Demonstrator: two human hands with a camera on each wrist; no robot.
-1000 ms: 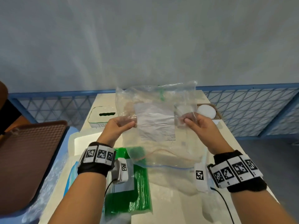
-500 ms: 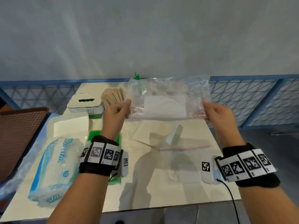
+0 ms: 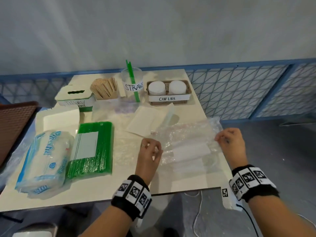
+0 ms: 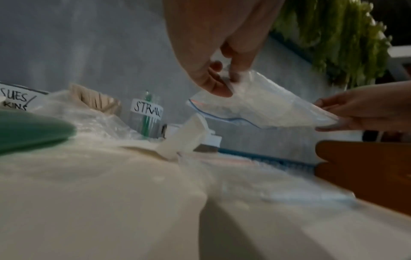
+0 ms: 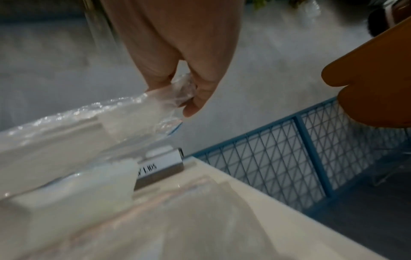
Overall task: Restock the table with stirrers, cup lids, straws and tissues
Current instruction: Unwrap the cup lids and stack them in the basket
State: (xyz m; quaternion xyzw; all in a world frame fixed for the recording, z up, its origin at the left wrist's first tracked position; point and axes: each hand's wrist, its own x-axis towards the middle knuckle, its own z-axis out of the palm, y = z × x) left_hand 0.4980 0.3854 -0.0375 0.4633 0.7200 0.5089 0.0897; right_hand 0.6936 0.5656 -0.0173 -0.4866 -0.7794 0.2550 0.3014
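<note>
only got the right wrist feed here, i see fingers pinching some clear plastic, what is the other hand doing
Observer: The left hand pinches the opposite end of the same clear zip bag.
Operator: is the bag down on the table yet
Observer: The left wrist view shows it held just above the table, between the left hand and the right hand.
Operator: what's left to restock, can't see that side
Observer: A sealed pack of green straws and a wrapped tissue pack lie to the left; the straws cup holds only a few.
</note>
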